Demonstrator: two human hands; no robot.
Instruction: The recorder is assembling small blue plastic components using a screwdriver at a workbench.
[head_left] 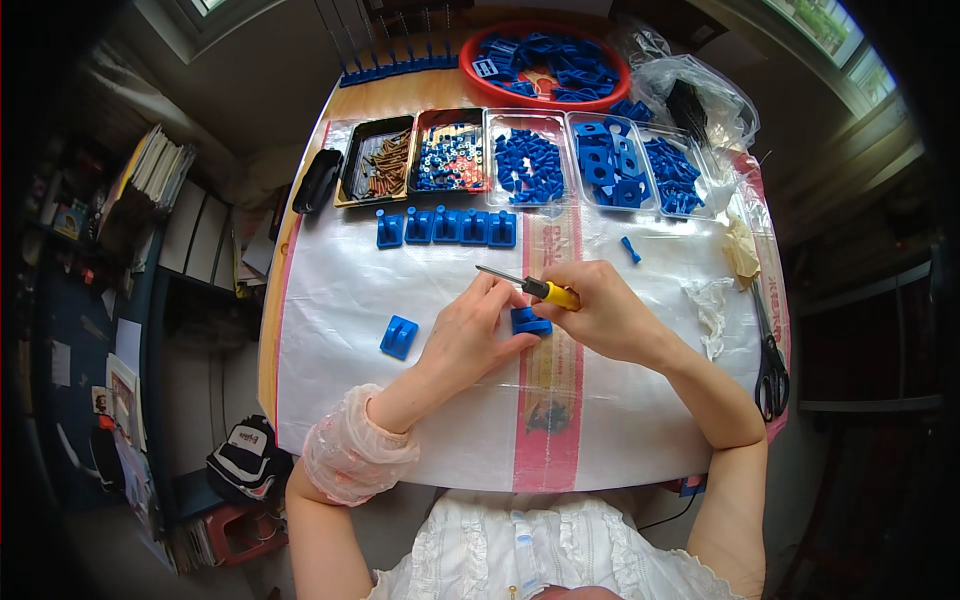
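Observation:
My right hand (610, 305) is closed round the yellow-and-black handle of a screwdriver (540, 289). Its metal shaft points left, passing above the fingers of my left hand (468, 335). Between the thumb and fingers of that left hand sits a blue plastic bracket (530, 322), low on the table and partly hidden by both hands. Another blue bracket (399, 337) lies by itself to the left. Beyond my hands, several blue brackets (446, 226) stand in a row, with pegs upright on them. A single small blue peg (630, 249) lies to the right.
Along the back stand trays of screws (388, 162), nuts (450, 150), blue cones (528, 165), flat plates (610, 165) and small pegs (676, 175). A red basin (470, 75) of blue parts is behind them. Black scissors (770, 380) lie at the right edge, near crumpled plastic (708, 312).

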